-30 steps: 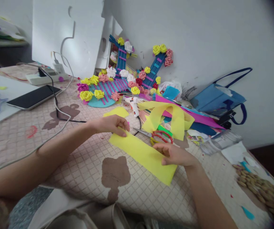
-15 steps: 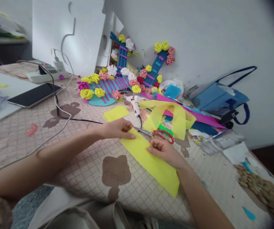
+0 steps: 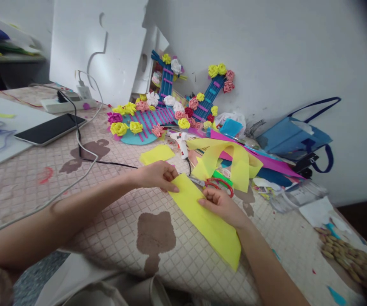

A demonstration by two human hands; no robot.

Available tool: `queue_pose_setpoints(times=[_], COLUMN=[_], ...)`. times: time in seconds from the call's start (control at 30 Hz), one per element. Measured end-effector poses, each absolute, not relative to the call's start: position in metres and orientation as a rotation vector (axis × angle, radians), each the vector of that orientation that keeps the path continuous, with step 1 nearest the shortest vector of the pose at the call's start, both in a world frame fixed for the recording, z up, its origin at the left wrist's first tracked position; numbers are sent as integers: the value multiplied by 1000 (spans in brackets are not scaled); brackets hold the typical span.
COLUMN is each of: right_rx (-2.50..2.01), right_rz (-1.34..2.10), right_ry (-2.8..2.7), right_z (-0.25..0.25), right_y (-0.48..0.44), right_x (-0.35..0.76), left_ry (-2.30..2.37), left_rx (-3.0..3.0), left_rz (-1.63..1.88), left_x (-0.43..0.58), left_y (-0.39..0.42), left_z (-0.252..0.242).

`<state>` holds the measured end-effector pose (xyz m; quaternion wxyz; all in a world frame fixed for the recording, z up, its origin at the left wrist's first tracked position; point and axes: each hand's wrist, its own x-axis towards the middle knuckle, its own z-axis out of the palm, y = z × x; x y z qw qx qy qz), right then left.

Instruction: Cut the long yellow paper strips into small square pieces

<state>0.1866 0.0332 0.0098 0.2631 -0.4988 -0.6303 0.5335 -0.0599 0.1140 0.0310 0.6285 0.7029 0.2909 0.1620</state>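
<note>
Shifted since a second ago: right hand, now nearer left hand; I log both pinching one yellow strip, red-handled scissors just beyond.

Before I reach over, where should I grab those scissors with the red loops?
I'd take the scissors by the red loops, coming from the near right side, where the right hand is. The loops lie just beyond that hand and offer openings for fingers, while the metal blades point left, toward the left hand, so probably best avoid those.
</note>
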Motion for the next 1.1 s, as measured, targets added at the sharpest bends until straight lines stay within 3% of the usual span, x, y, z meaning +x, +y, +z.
queue_pose_setpoints(times=[1.1], right_rx=[-1361], right_rz=[1431], right_ry=[-1710], right_z=[11], right_y=[33], right_x=[184], left_ry=[856], left_rx=[1542], left_rz=[357], left_x=[-59], left_y=[112], left_z=[38])
